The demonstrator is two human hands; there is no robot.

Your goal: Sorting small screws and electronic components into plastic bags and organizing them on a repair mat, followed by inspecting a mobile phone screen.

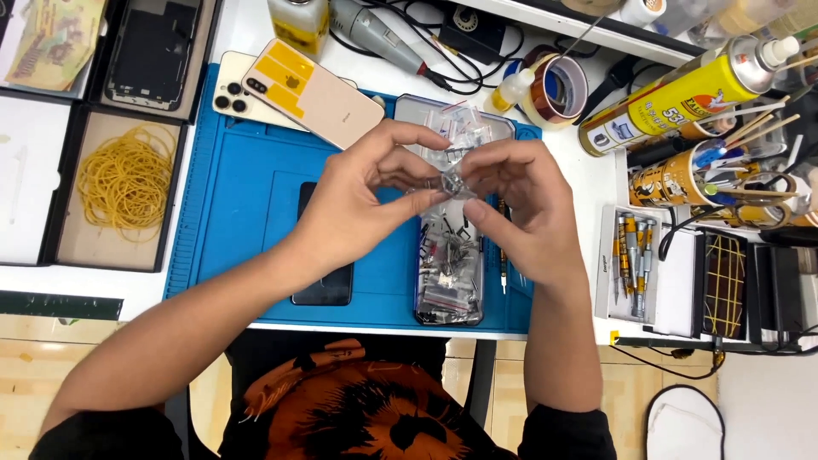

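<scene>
Crinkly clear plastic bag [450, 183] between both hands [358, 204], blue mat [239, 196] beneath.

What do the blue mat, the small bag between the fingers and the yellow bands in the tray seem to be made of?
Blue mat: probably silicone or soft rubber, matte, with moulded recesses.
Small bag, pinched by left hand and right hand: thin clear plastic, glossy and crinkled; its contents are too small to tell.
Yellow bands: likely rubber, thin dull loops in a loose tangle.
</scene>
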